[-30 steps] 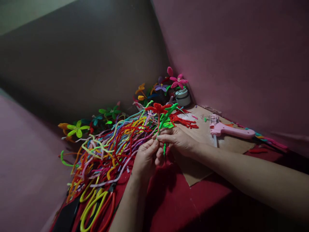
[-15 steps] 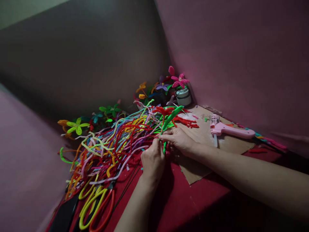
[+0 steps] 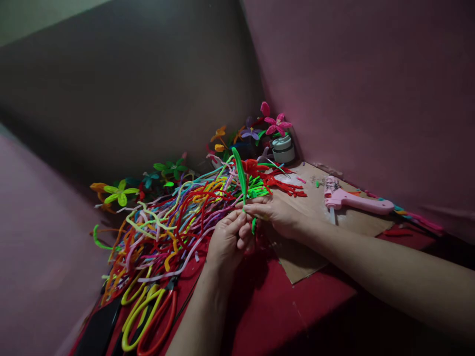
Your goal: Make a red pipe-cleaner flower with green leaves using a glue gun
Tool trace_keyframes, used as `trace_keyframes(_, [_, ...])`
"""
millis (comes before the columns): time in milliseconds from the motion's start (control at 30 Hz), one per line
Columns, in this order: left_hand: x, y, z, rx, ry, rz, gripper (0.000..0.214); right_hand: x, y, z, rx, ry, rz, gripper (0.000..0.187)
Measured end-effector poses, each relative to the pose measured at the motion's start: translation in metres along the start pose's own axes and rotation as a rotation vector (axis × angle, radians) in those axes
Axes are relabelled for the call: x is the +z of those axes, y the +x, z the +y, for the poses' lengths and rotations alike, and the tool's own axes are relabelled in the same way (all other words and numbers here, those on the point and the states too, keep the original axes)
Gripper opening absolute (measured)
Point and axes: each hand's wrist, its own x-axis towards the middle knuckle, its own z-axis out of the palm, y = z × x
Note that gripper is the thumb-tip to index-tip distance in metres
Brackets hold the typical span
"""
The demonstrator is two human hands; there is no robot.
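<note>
Both hands meet over the red cloth, pinching the stem of a pipe-cleaner flower. Its long green leaf (image 3: 241, 173) stands up above my fingertips, and a red flower head (image 3: 253, 164) shows just behind the leaf. My left hand (image 3: 227, 237) is closed, thumb and forefinger at the base of the leaf. From the right, my right hand (image 3: 276, 212) grips the same spot with its fingers closed. A short green end hangs below the fingers; most of the stem is hidden. Close behind lie cut green pipe cleaners (image 3: 260, 187) and red ones (image 3: 287, 187).
A tangled heap of coloured pipe cleaners (image 3: 185, 207) spreads to the left. Yellow-handled scissors (image 3: 139, 321) and a red-handled pair (image 3: 159, 326) lie at the front left. A pink glue gun (image 3: 358, 201) rests on cardboard (image 3: 304, 257). Finished flowers (image 3: 278, 123) stand by the walls.
The green leaf has swung from leaning right to nearly upright, slightly left. My left hand has turned and shifted left, showing its thumb and curled fingers. Both hands keep hold of the flower.
</note>
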Motion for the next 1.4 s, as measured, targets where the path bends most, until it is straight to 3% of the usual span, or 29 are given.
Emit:
trace_keyframes(167, [-0.004, -0.001, -0.001, -0.022, -0.131, -0.113, 0.012, -0.005, 0.003, 0.002, 0.015, 0.070, -0.059, 0.019])
trace_keyframes(300, [-0.006, -0.001, 0.000, -0.026, -0.082, -0.144, 0.015, -0.005, 0.004, 0.003, 0.039, 0.097, -0.091, 0.018])
trace_keyframes(400, [-0.003, -0.001, 0.001, 0.041, 0.154, -0.027, 0.021, -0.004, 0.003, 0.004, 0.025, 0.127, -0.006, 0.019])
trace_keyframes(567, [0.002, -0.002, -0.004, 0.404, 0.818, 0.304, 0.010, 0.001, 0.000, 0.003, 0.035, 0.109, 0.141, 0.023])
trace_keyframes(667, [0.000, -0.003, -0.010, 0.540, 0.991, 0.415, 0.006, 0.002, 0.000, 0.003, 0.055, 0.087, 0.182, 0.021])
trace_keyframes(800, [-0.004, -0.001, -0.012, 0.485, 0.881, 0.373, 0.009, 0.001, 0.000, 0.007, 0.075, 0.046, 0.170, 0.023])
trace_keyframes(967, [-0.004, 0.001, -0.002, 0.219, 0.489, 0.177, 0.021, 0.000, 0.001, 0.008, 0.040, 0.093, -0.052, 0.025])
trace_keyframes(1167, [-0.003, 0.001, 0.002, 0.058, 0.123, 0.099, 0.022, 0.002, 0.001, 0.001, 0.028, 0.094, 0.030, 0.013])
trace_keyframes(1400, [-0.006, 0.003, -0.004, 0.006, -0.094, -0.003, 0.020, 0.005, -0.001, -0.001, -0.023, 0.036, 0.014, 0.009])
